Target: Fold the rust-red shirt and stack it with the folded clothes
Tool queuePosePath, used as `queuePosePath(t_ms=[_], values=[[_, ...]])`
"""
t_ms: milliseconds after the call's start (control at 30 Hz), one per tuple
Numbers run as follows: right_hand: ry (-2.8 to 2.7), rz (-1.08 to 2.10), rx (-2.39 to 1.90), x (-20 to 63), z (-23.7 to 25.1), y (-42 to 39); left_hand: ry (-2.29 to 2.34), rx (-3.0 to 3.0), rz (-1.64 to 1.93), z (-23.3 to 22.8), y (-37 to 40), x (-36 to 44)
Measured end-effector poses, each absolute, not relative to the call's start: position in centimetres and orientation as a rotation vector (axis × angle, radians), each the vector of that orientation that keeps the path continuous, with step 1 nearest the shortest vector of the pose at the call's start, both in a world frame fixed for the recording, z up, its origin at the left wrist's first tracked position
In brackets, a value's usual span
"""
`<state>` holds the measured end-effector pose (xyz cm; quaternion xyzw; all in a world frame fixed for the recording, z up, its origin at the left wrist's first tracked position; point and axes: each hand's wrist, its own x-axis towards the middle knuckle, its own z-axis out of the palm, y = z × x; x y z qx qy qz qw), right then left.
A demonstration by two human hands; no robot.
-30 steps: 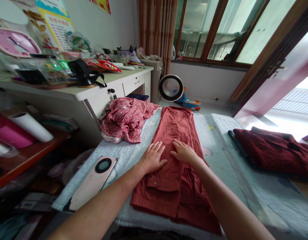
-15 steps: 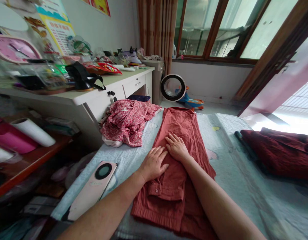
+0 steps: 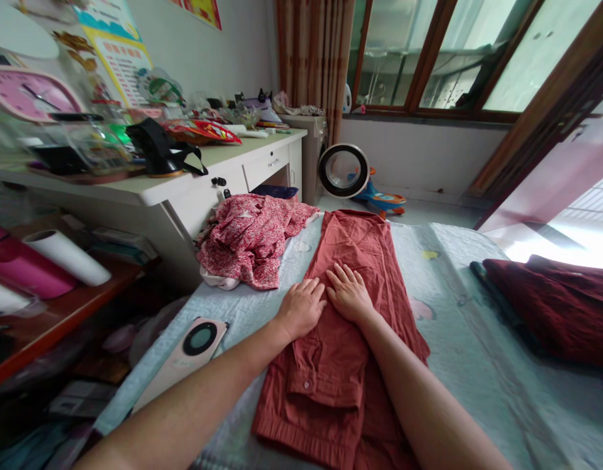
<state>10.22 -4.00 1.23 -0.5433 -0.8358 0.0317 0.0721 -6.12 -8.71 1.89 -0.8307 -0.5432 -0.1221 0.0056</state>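
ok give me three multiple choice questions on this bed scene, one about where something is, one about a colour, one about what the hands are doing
1. Where does the crumpled red floral garment lie relative to the flat rust-red cotton trousers?
A. to their left, by the white desk
B. on top of them
C. at the right edge of the bed

2. What colour is the folded cloth on the right of the bed?
A. pale blue
B. dark maroon
C. yellow

3. How are the left hand and right hand placed?
A. both lifted in the air
B. one holds the pink phone
C. both flat, palms down, side by side on the trousers

Answers: 1 A, it is heaped at the desk side; 2 B, it is deep red; 3 C, open fingers rest on the fabric while the pink phone lies untouched.
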Motion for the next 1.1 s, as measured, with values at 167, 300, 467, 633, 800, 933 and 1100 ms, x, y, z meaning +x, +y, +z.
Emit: queuePosePath(t_ms=[167,300,467,633,800,933,1100], values=[[-2.501,0.113,-1.623,10.2,1.4,-4.1,-1.752,-2.532,-0.274,2.8,-5.1,-5.7],[-2.492,0.120,-1.611,10.2,1.6,-4.1,-1.823,-2.497,-0.206,2.5,-3.0,-5.7],[-2.493,0.136,-1.605,10.3,1.6,-4.1,-1.852,-2.439,-0.202,1.3,-2.0,-6.0],[-2.491,0.144,-1.598,10.4,1.6,-4.1,-1.823,-2.451,-0.182,1.1,-1.6,-6.0],[-2.489,0.190,-1.611,10.5,1.7,-4.1,-1.688,-2.428,-0.271,1.2,-1.1,-5.9],[-2.480,0.219,-1.609,10.5,1.8,-4.0,-1.533,-2.544,-0.367,0.6,-0.2,-6.3],[-2.489,0.257,-1.609,10.6,2.0,-4.0,-1.600,-2.623,-0.350,0.5,1.2,-6.7]])
